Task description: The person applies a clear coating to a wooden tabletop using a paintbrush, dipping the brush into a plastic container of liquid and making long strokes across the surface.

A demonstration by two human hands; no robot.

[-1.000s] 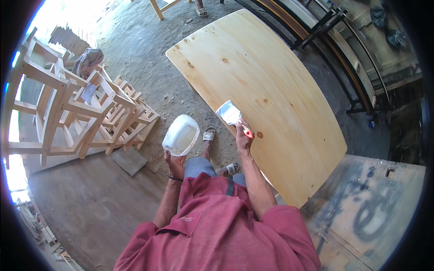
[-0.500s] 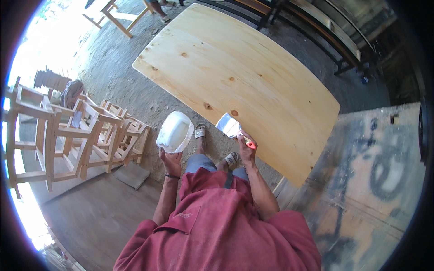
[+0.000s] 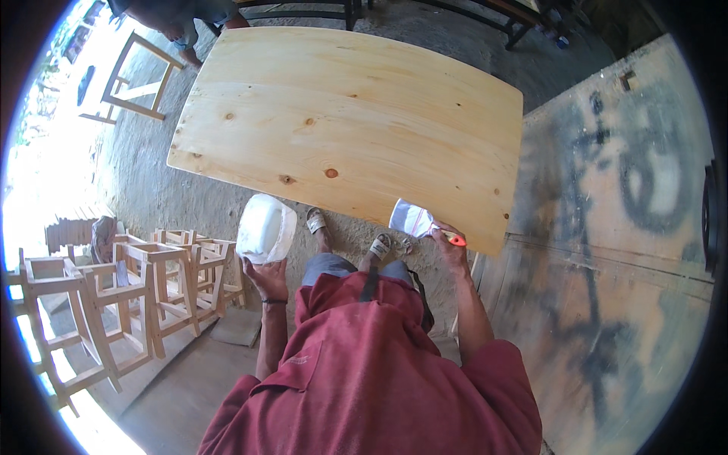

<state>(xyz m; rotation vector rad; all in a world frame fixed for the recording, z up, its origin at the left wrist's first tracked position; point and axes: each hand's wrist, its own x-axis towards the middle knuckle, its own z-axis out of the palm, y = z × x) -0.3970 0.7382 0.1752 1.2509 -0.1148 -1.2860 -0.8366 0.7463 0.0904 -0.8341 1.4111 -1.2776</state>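
My left hand (image 3: 266, 278) is closed on the lower end of a white, translucent plastic container (image 3: 265, 229), tipped so its open side shows; any contents are hard to make out. My right hand (image 3: 451, 246) grips a wide paintbrush (image 3: 413, 218) by its red and yellow handle, the pale bristle end pointing left. The brush shows against the near edge of a large pale wooden tabletop (image 3: 349, 114) with dark knots and rounded corners. Whether the bristles touch the wood, I cannot tell.
Unfinished wooden stool frames (image 3: 136, 288) crowd together on the left. A board wall with dark smears (image 3: 607, 265) rises on the right. Another person (image 3: 182, 23) is at the tabletop's far left corner, near a wooden frame (image 3: 144, 83). Dark-framed furniture (image 3: 516, 19) stands behind.
My view has turned, so the tabletop lies more level across it. The container and brush have moved farther apart, the brush rightward. More of the other person shows at the far left.
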